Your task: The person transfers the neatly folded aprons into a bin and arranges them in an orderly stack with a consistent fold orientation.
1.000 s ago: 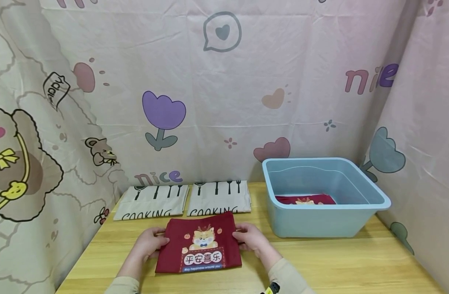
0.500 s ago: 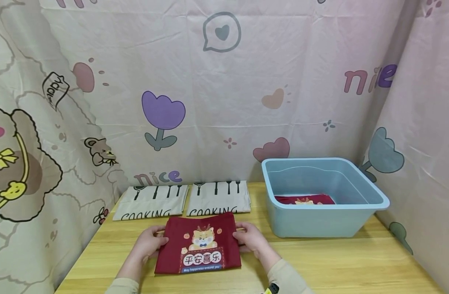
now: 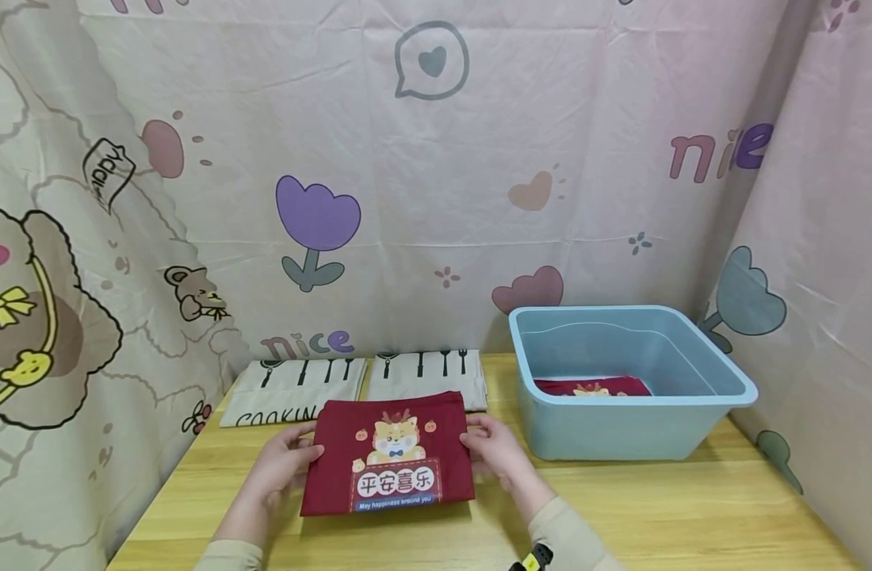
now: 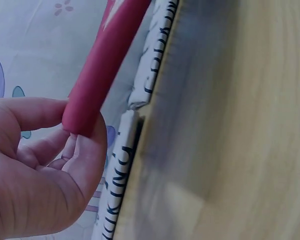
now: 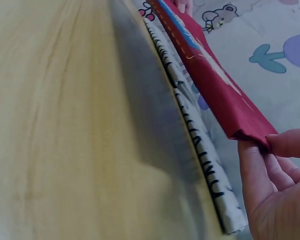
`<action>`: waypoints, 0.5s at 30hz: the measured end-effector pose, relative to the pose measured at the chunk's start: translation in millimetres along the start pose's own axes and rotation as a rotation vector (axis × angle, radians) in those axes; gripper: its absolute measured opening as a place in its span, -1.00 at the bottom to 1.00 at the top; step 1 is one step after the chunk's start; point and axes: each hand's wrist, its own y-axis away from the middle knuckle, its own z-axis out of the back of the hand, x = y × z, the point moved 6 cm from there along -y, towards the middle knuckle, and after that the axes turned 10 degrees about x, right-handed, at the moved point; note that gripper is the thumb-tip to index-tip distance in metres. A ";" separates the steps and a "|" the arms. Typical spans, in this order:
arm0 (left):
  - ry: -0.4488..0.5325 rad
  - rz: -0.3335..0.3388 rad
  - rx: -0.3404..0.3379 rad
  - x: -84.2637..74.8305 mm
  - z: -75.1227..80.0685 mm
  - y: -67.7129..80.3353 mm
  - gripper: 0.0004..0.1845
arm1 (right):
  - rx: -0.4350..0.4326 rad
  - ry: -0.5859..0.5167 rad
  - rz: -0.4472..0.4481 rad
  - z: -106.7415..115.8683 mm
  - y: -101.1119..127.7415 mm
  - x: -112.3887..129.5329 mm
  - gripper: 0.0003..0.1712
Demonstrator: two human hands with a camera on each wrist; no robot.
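the left hand [image 3: 282, 468] and right hand [image 3: 496, 454] pinch the side edges of the red cloth [image 3: 389, 454], fingers clamped on it, lifted just off the counter [image 3: 693, 507] near its front edge. it looks soft, light and floppy, so both sides need holding. the blue tub [image 3: 632, 381] sits to the right, white cloths [image 3: 293, 388] behind.

Dark red cloth [image 3: 388, 456] w/ cartoon deer, white Chinese characters. Two cream cloths [image 3: 293, 392] w/ black utensils, "COOKING" lettering. Light blue tub [image 3: 632, 428]. Pale wood-grain tabletop [image 3: 664, 515]. Pastel curtain [image 3: 436, 182] w/ purple tulip.
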 end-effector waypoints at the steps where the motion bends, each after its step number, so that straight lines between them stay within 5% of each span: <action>1: -0.008 -0.008 0.005 -2.9 0.1 0.7 -0.37 | -0.002 -0.005 0.005 0.3 0.2 3.1 -0.58; 15: 0.014 -0.057 0.016 -38.4 5.1 9.4 -0.36 | -0.025 0.017 0.065 1.0 2.7 49.5 -0.61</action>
